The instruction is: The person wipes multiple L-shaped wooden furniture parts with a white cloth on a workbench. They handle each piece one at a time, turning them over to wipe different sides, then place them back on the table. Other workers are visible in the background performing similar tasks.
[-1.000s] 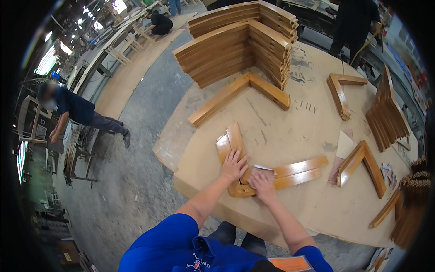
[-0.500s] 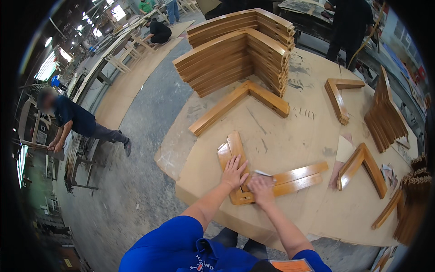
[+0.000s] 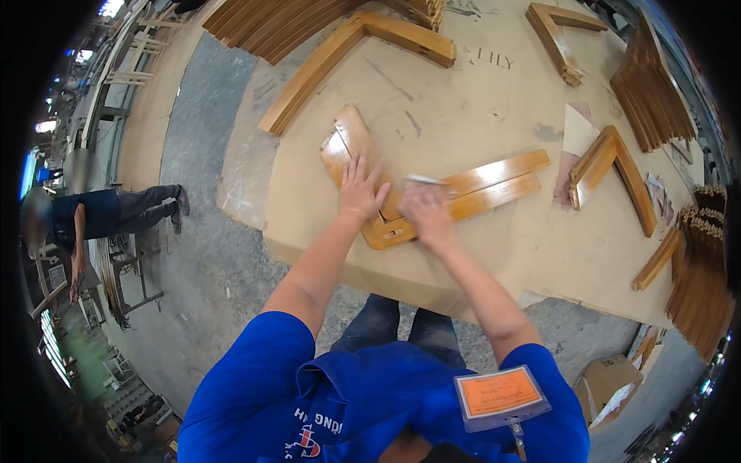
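Two L-shaped varnished wooden frame pieces (image 3: 494,185) lie nested together on the cardboard-covered table in front of me, their corner pointing toward my body. My left hand (image 3: 361,187) rests flat on the left arms of the L, fingers spread. On the right arms, close to the corner, is my right hand (image 3: 427,210), smeared by motion. Its fingers press a small pale folded sheet (image 3: 423,181), which looks like sandpaper, against the wood; much of the sheet is hidden under the hand.
Another L-shaped piece (image 3: 332,62) lies beyond, beside a tall stack (image 3: 285,27) of them. More L-pieces (image 3: 617,170) and stacks (image 3: 656,96) stand at right. A cardboard box (image 3: 610,386) is on the floor at lower right. A person (image 3: 100,220) stands at far left.
My view has tilted downward, so the table sits higher in the picture. Both hands stay on the nested pieces, the right one blurred in both frames. The person at left has shifted posture.
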Demonstrator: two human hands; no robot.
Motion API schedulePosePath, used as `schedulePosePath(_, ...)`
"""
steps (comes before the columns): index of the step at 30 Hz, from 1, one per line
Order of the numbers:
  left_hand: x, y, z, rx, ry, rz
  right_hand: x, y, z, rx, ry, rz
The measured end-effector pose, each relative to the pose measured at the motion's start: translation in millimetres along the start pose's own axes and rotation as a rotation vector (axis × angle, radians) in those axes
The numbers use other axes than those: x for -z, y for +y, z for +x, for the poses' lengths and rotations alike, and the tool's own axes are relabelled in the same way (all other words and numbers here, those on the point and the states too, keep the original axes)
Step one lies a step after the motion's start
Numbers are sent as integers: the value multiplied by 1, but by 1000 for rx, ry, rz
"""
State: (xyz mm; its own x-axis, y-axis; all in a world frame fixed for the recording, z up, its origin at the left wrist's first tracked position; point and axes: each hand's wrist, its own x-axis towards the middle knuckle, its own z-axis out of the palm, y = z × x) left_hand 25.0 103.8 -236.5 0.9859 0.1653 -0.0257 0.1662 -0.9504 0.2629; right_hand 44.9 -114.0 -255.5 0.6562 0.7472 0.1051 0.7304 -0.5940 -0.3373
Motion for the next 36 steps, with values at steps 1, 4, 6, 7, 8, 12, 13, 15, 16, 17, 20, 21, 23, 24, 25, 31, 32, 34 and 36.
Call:
schedulePosePath(1,0,0,0,-23,47,4,12,25,-10,-46,18,-54)
schedulePosePath(4,-7,-2,-1,-42,80,-12,31,53,-24,-225,75,-77)
schedulePosePath(6,-11,-4,-1,-49,115,-12,26,34,-24,-265,103,-63)
schedulePosePath(7,-12,-3,-1,-40,63,10,15,12,-16,-241,72,-84)
schedulePosePath(8,-11,-3,-1,-25,41,42,3,-14,-11,-108,111,-42)
schedulePosePath(12,-1,0,-3,-26,18,-8,-11,-7,-3,128,122,157)
schedulePosePath(13,2,0,-1,-30,27,-4,-1,25,-8,51,218,153)
schedulePosePath(15,3,2,-2,-1,-34,-31,29,110,-23,-79,151,60)
schedulePosePath(16,3,2,-2,-11,10,-34,41,146,-26,-344,70,70)
schedulePosePath(17,2,2,-3,-6,9,-31,55,176,-32,-375,192,-97)
schedulePosePath(20,-2,-1,-2,-11,58,37,58,172,-29,-496,244,-278)
schedulePosePath(21,-5,0,-4,-22,46,55,52,153,-25,-626,45,118)
schedulePosePath(23,-8,-3,-2,-54,67,-13,25,86,-28,-307,291,-196)
schedulePosePath(24,-10,-3,-3,-66,87,-1,22,76,-30,-56,313,-108)
schedulePosePath(25,-10,-3,-2,-77,115,22,23,75,-33,1,202,175)
schedulePosePath(31,-7,-5,0,-96,120,40,71,200,-26,-458,316,-194)
schedulePosePath(32,-7,-4,0,-104,121,37,69,203,-23,-479,337,-209)
schedulePosePath(34,-6,-4,1,-78,90,47,61,192,-17,-612,506,-114)
schedulePosePath(36,-6,-4,0,-89,106,23,51,166,-19,-472,153,-85)
